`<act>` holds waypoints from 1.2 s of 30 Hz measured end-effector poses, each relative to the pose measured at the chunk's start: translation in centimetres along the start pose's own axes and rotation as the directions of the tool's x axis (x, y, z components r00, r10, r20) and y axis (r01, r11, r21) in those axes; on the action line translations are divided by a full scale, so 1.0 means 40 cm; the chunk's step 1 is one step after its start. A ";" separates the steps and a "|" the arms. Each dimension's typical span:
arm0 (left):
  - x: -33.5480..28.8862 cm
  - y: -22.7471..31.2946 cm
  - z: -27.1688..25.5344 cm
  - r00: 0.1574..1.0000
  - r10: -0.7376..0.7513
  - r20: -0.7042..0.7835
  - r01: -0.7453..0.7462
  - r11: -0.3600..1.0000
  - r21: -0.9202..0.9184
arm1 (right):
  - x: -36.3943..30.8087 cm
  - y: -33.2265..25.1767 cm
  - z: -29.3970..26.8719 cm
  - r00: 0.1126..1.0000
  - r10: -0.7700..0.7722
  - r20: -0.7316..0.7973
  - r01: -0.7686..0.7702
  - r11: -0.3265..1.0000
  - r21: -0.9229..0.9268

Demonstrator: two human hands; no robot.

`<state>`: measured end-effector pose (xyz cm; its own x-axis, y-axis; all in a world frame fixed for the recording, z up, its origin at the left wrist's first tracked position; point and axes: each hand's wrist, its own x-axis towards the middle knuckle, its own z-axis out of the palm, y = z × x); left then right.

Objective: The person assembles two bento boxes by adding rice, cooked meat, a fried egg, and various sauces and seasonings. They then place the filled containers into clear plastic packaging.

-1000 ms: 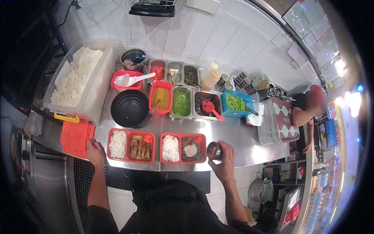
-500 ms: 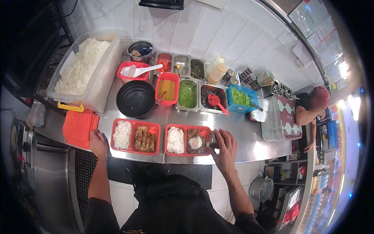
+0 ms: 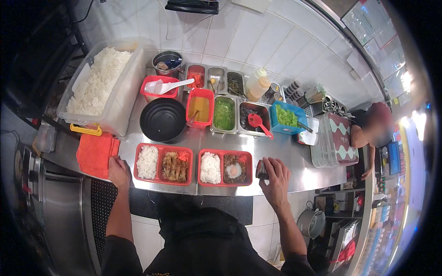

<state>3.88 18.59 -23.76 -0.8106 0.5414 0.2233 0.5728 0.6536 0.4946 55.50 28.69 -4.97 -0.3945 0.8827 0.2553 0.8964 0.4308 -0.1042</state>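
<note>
My right hand [image 3: 276,180] grips a small dark shaker jar [image 3: 262,170] above the counter, just right of a red two-part meal tray [image 3: 225,184]. That tray holds white rice [image 3: 210,168] on its left and minced meat with an egg [image 3: 233,170] and red shreds on its right. Left of it, a second red tray [image 3: 161,180] contains rice, sliced browned meat [image 3: 174,167] and red shreds. At the counter's front edge my left hand [image 3: 119,173] rests with curled fingers against a folded orange cloth [image 3: 95,154]; whether they pinch it is hidden.
A large clear tub of rice [image 3: 124,103] stands at back left. Near it are a black bowl [image 3: 162,120] and red sauce container [image 3: 200,109]. Several metal topping pans, squeeze bottles [image 3: 258,88] and a blue lettuce bin [image 3: 286,118] line the back. Another person [image 3: 371,126] stands far right.
My right hand has moved right with the shaker jar, away from the egg compartment. My left hand stays beside the orange cloth. The view has shifted slightly.
</note>
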 end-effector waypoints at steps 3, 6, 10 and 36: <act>-0.005 -0.005 0.000 1.000 0.009 -0.015 -0.009 1.000 0.008 | -0.019 -0.012 -0.002 1.000 0.007 -0.021 -0.006 0.999 0.046; -0.003 -0.005 0.004 0.999 0.010 -0.035 -0.010 1.000 -0.007 | -0.011 -0.026 -0.004 1.000 0.000 0.006 0.000 0.995 0.097; 0.001 -0.004 -0.003 1.000 -0.006 0.006 0.006 1.000 -0.007 | 0.005 -0.050 0.006 1.000 -0.005 -0.022 0.008 0.992 0.126; 0.000 -0.011 0.006 1.000 -0.001 -0.008 0.001 1.000 -0.010 | 0.004 -0.038 -0.012 0.998 -0.062 0.025 0.058 0.987 0.148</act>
<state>3.65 18.42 -24.17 -0.8121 0.5365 0.2297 0.5709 0.6486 0.5034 54.16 28.10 -4.30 -0.4547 0.8585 0.2372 0.8320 0.5045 -0.2307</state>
